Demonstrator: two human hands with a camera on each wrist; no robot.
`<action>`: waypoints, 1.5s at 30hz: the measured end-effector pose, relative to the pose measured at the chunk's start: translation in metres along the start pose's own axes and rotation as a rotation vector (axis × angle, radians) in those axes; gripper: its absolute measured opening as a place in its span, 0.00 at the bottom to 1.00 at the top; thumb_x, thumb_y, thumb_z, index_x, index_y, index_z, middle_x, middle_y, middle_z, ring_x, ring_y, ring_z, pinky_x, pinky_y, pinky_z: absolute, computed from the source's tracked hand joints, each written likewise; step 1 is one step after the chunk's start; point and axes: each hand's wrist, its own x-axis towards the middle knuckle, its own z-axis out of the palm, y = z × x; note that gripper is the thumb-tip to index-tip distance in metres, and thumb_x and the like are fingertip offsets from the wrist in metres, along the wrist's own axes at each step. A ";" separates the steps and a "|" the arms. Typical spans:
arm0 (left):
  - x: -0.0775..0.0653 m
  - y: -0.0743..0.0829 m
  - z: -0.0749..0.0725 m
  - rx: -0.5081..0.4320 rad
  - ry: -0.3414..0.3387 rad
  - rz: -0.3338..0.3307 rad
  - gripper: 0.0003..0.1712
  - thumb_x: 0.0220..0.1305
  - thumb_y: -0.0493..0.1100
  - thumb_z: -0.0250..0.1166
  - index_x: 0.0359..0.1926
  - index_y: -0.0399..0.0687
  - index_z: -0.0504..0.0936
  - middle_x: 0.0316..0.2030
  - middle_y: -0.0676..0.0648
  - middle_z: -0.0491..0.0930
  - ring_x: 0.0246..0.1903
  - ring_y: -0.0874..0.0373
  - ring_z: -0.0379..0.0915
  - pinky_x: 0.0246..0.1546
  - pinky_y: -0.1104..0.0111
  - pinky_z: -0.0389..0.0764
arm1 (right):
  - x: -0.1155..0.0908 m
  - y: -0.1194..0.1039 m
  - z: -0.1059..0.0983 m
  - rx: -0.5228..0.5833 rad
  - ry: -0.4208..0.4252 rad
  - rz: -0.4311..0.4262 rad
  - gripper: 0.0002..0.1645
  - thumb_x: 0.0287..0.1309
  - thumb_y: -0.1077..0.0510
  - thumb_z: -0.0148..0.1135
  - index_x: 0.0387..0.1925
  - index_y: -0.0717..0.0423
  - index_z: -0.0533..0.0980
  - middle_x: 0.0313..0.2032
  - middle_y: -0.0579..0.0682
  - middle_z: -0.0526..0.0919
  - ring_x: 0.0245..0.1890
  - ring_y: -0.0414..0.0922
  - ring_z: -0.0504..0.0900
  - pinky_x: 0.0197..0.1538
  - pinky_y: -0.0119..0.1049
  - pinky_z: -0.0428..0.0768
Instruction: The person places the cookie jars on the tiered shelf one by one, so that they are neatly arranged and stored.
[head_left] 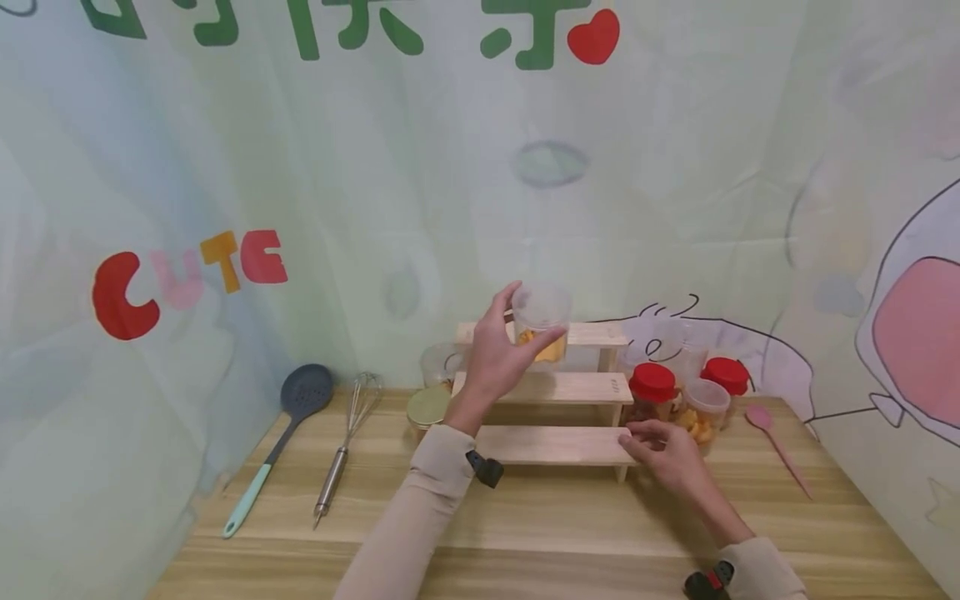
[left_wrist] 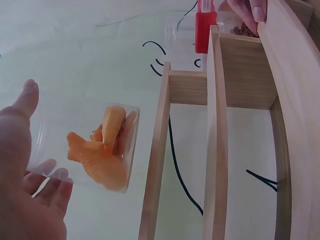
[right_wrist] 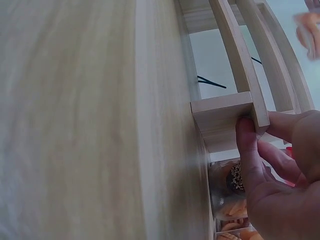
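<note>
One clear plastic jar (head_left: 542, 315) is held aloft by the left hand (head_left: 495, 354), its upper part caught between thumb and fingers, its base apart from the top board of the wooden three-tier stand (head_left: 551, 387). It's upright and see-through, with chunky orange pieces (left_wrist: 102, 157) at the bottom. From where I stand, the right hand (head_left: 667, 457) pinches the end of the lowest board (head_left: 551, 446). Red-lidded jars (head_left: 652, 382) stand just beyond; a whisk (head_left: 340, 475) lies off left.
</note>
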 end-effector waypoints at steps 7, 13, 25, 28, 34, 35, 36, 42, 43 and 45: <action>0.015 -0.009 0.011 -0.056 -0.005 -0.012 0.54 0.62 0.58 0.81 0.81 0.48 0.65 0.72 0.42 0.77 0.71 0.46 0.75 0.68 0.47 0.81 | 0.000 0.000 0.005 0.012 0.007 0.000 0.30 0.70 0.45 0.74 0.62 0.62 0.82 0.55 0.61 0.89 0.48 0.48 0.88 0.44 0.30 0.86; 0.028 -0.021 0.022 -0.115 0.010 -0.075 0.51 0.65 0.57 0.80 0.81 0.48 0.66 0.73 0.43 0.76 0.74 0.47 0.73 0.72 0.49 0.78 | -0.001 -0.001 0.008 0.016 -0.004 0.017 0.31 0.70 0.45 0.74 0.63 0.62 0.81 0.55 0.60 0.89 0.47 0.48 0.88 0.45 0.33 0.87; 0.019 -0.043 0.040 0.149 -0.067 -0.052 0.62 0.66 0.58 0.78 0.86 0.40 0.53 0.74 0.38 0.71 0.72 0.46 0.72 0.75 0.53 0.75 | -0.002 -0.002 0.007 0.001 0.003 0.013 0.30 0.71 0.44 0.73 0.63 0.61 0.82 0.54 0.59 0.89 0.48 0.48 0.87 0.46 0.35 0.88; 0.015 -0.044 0.046 0.243 -0.113 -0.084 0.62 0.66 0.61 0.77 0.87 0.42 0.53 0.74 0.39 0.71 0.72 0.47 0.73 0.75 0.54 0.76 | -0.002 -0.002 0.006 -0.006 0.003 0.011 0.31 0.71 0.44 0.72 0.63 0.61 0.82 0.54 0.59 0.88 0.49 0.49 0.87 0.47 0.37 0.88; 0.015 -0.037 0.064 0.358 -0.158 -0.106 0.59 0.68 0.65 0.74 0.87 0.46 0.55 0.77 0.42 0.73 0.73 0.45 0.74 0.76 0.49 0.73 | -0.001 0.001 0.004 0.001 -0.003 0.014 0.33 0.70 0.42 0.73 0.64 0.61 0.81 0.55 0.59 0.88 0.50 0.48 0.88 0.49 0.39 0.90; 0.015 -0.036 0.066 0.361 -0.160 -0.113 0.59 0.68 0.65 0.73 0.87 0.47 0.56 0.78 0.43 0.72 0.74 0.46 0.74 0.76 0.49 0.72 | -0.001 0.001 0.004 0.003 -0.003 0.015 0.33 0.70 0.41 0.73 0.63 0.61 0.82 0.54 0.58 0.89 0.49 0.48 0.88 0.49 0.39 0.90; 0.015 -0.034 0.069 0.361 -0.162 -0.119 0.58 0.68 0.65 0.73 0.86 0.47 0.56 0.79 0.44 0.72 0.75 0.47 0.73 0.76 0.48 0.71 | 0.000 0.002 0.003 0.003 -0.004 0.014 0.33 0.70 0.41 0.73 0.63 0.61 0.81 0.54 0.58 0.89 0.49 0.47 0.88 0.49 0.39 0.89; 0.018 -0.026 0.080 0.370 -0.180 -0.146 0.57 0.69 0.64 0.72 0.87 0.48 0.55 0.81 0.48 0.69 0.78 0.52 0.69 0.74 0.51 0.69 | 0.001 0.003 0.002 -0.003 0.001 0.008 0.32 0.70 0.42 0.73 0.63 0.61 0.82 0.52 0.57 0.89 0.47 0.46 0.88 0.46 0.35 0.88; 0.018 -0.025 0.082 0.379 -0.183 -0.150 0.57 0.69 0.64 0.72 0.87 0.49 0.55 0.80 0.48 0.69 0.78 0.52 0.69 0.74 0.52 0.69 | 0.001 0.003 0.002 -0.004 0.003 0.006 0.32 0.71 0.42 0.73 0.63 0.61 0.82 0.52 0.57 0.89 0.47 0.46 0.88 0.46 0.35 0.88; 0.020 -0.024 0.085 0.397 -0.188 -0.154 0.57 0.69 0.64 0.72 0.87 0.49 0.55 0.80 0.48 0.70 0.77 0.52 0.71 0.72 0.53 0.70 | 0.001 0.003 0.003 -0.005 0.006 0.005 0.31 0.71 0.42 0.73 0.63 0.61 0.82 0.53 0.58 0.89 0.47 0.46 0.88 0.46 0.35 0.88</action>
